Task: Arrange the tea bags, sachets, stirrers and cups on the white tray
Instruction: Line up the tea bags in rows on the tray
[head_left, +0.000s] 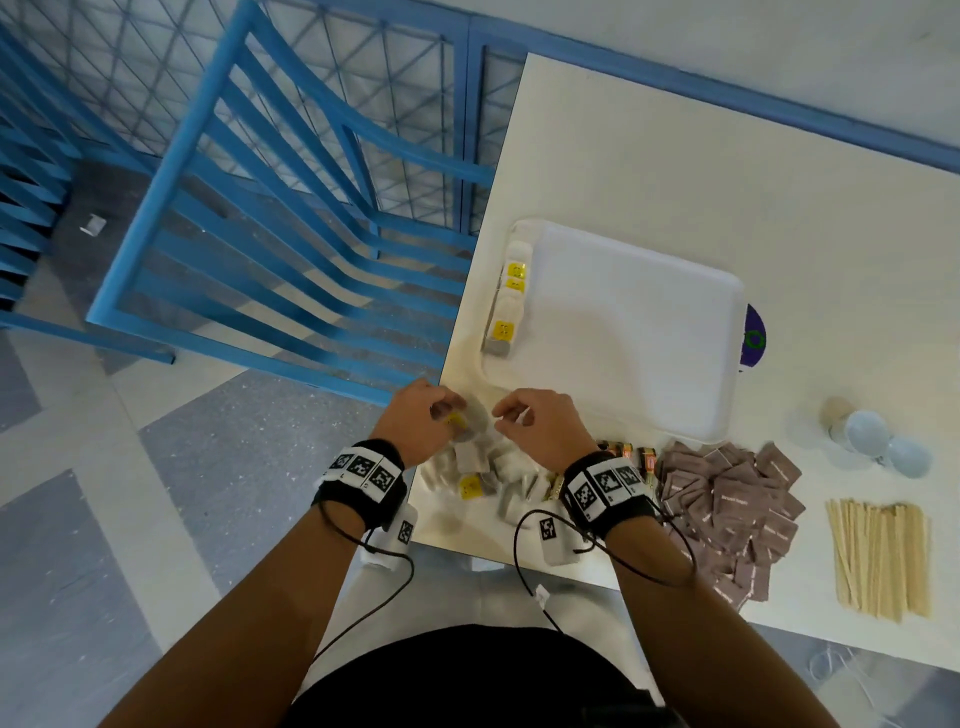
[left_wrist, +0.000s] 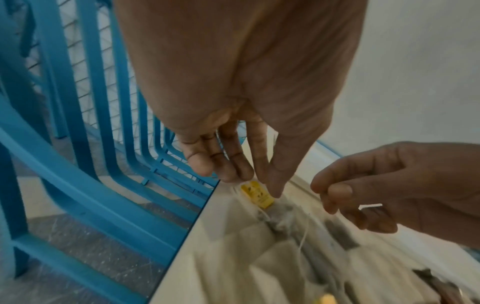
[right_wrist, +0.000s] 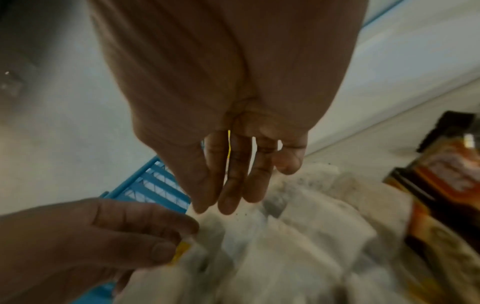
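Both hands over tea bag pile (head_left: 483, 478) at table corner; left hand (head_left: 421, 421) pinches yellow-tagged tea bag (head_left: 460, 422), right hand (head_left: 540, 426) curled beside; white tray (head_left: 623, 332) just beyond.

This looks like a staged workspace in a café or canteen. A plain cream bench (head_left: 675, 156) stands against a pale wall with a blue skirting strip (head_left: 727, 93), and beyond and left of the grip stand blue slatted chairs (head_left: 270, 218) before blue mesh panels (head_left: 363, 78). The floor (head_left: 104, 519) below them is speckled grey with pale bands.
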